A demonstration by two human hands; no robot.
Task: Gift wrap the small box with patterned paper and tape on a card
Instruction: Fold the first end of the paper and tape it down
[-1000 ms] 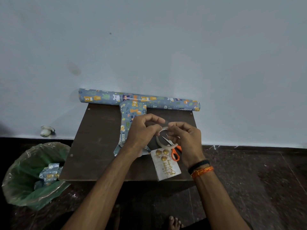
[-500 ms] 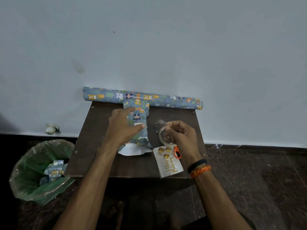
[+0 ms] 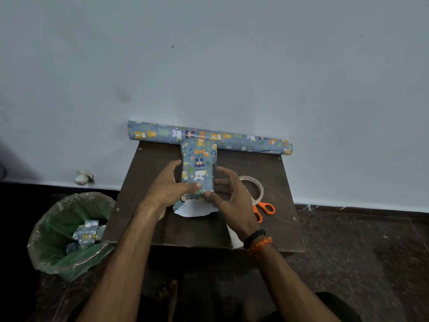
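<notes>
The left hand [image 3: 166, 185] and the right hand [image 3: 228, 194] hold the small box wrapped in blue paper with little bears and leaves [image 3: 197, 169] between them. The left thumb presses on the near top edge of the box, and the left fingers curl along its left side. The right thumb touches the near right corner, and the right fingers bend around the right side. So both hands grip the box.

The box sits in the middle of the dark brown wooden table [image 3: 151, 219]. At its near end, a loose flap of paper with a white underside [image 3: 193, 209] lies flat on the table. The far end of the box is just beside the long roll of the same blue patterned paper [image 3: 243, 141], which lies along the back edge of the table by the pale wall [image 3: 209, 54].

To the right of the box, behind the right hand, lies a ring of clear sticky tape [image 3: 256, 190]. The scissors with orange handles [image 3: 265, 209] lie just beside it. A white card [image 3: 234, 239] peeks out under the right wrist at the front edge of the table.

On the dark floor to the left stands a bin lined with a green plastic bag [image 3: 58, 240], with scraps of blue paper [image 3: 87, 233] in it.
</notes>
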